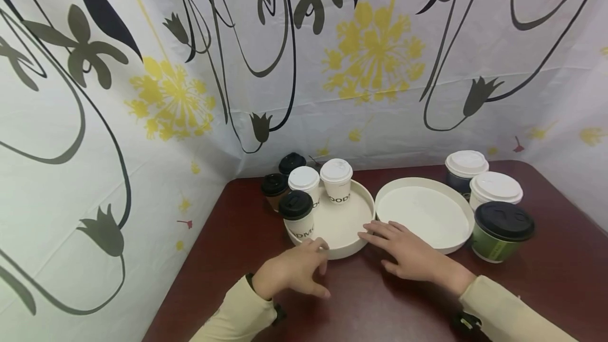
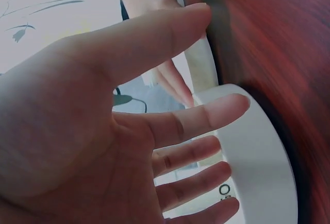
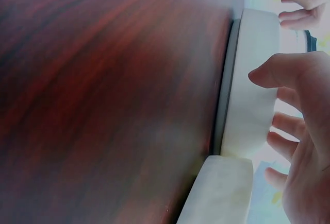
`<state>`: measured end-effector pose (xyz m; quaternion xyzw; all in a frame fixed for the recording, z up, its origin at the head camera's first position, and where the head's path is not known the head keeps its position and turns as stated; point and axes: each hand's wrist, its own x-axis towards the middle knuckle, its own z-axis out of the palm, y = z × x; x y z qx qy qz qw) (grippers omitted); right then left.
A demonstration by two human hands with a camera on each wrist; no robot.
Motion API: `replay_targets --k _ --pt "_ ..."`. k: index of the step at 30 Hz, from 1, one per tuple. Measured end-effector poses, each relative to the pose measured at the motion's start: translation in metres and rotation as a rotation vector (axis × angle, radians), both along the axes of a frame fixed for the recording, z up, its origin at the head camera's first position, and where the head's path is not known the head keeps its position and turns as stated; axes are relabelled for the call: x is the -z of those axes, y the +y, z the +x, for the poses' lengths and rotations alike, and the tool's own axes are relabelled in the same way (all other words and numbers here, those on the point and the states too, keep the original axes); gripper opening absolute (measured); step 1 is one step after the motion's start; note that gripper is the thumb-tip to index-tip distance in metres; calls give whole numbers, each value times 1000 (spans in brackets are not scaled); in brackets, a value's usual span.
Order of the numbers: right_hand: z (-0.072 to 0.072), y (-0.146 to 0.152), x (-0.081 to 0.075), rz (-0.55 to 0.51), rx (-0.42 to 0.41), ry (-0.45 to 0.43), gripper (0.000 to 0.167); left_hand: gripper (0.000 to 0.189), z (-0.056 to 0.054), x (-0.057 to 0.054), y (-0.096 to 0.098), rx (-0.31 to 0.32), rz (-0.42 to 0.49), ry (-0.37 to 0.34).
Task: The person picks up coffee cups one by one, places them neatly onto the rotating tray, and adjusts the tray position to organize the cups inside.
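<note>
Left hand [image 1: 295, 269]: spread, at rim of left tray [image 1: 342, 228]
Right hand [image 1: 408, 251]: spread, same rim, contact unclear
Inside: three lidded cups [image 1: 338, 183]
Right tray [image 1: 423, 214]: just beside
Outside: two black-lidded cups [image 1: 275, 184] left, three takeaway cups [image 1: 496, 188] right

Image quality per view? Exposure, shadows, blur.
Head: bright, fairly even light, printed cloth readable, soft shadow on the table beneath the right hand. Left wrist: cloth pale and washed out behind the left hand, table grain soft. Right wrist: background overexposed around the right hand, pale sheen on the table's upper part, grain blurry.
</note>
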<state>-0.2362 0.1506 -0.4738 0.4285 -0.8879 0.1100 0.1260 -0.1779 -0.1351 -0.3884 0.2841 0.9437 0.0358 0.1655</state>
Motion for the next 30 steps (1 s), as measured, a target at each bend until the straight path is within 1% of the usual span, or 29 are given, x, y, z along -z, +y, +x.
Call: replay_targets --k 3,7,11,15,18,20,22,23,25,28,30 --pt "-2 3 -1 -8 -10 7 75 32 -2 -2 -5 -8 32 -19" --pt "-4 6 -2 -12 -11 19 75 32 -6 -2 -12 -13 62 -19" --pt "-5 8 -1 -14 -10 13 74 34 -10 -3 -19 -32 84 -20" --pt "-3 7 0 -22 -19 -3 75 34 -14 -3 -25 -50 95 -31" --pt "-1 5 0 -33 -21 -10 76 31 -18 -5 -29 -55 99 -60" --pt "0 3 1 -40 -19 -14 76 28 -22 -9 -32 -49 123 -101" --pt "1 2 1 -40 -18 -23 76 26 -27 -14 -38 -45 158 -137" --pt "2 1 1 -40 -19 -31 77 26 -29 -16 -42 -39 175 -147" --pt "3 0 2 -37 -20 -50 77 25 -35 -25 -50 -40 205 -154" --pt "5 -2 2 -35 -18 -72 78 21 -46 -43 -69 -65 233 -96" --pt "5 -2 2 -33 -12 -77 78 21 -56 -57 -82 -114 247 -43"
